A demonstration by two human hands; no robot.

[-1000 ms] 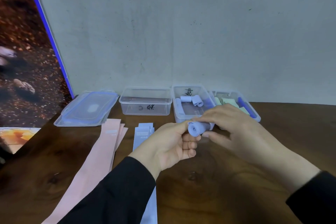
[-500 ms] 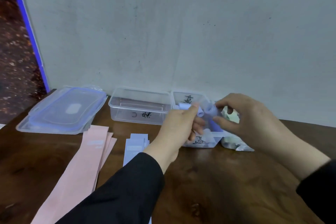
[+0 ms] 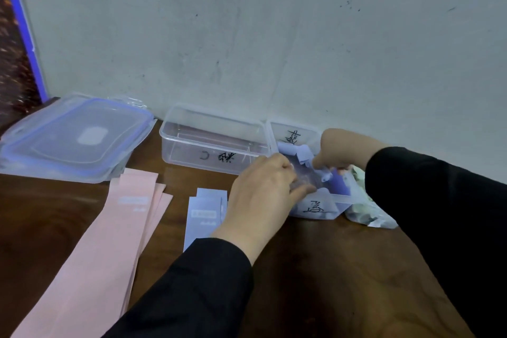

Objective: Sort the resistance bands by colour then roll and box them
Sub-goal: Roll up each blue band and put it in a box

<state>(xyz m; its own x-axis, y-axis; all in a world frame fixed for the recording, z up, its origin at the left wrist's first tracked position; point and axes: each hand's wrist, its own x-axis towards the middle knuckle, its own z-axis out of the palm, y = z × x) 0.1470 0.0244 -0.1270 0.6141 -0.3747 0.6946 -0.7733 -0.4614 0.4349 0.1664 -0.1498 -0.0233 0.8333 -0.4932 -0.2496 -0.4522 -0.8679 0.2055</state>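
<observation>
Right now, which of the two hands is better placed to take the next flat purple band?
Probably the left hand: the flat purple bands lie right beside it, while the right hand is inside the middle box.

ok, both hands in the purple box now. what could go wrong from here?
1. The rolled purple bands look loose; one seems partly unfurled, so releasing may let it spring open.
2. The left hand leans on the purple box, which could slide into the bag beside it.
3. The right hand hides its grip.
</observation>
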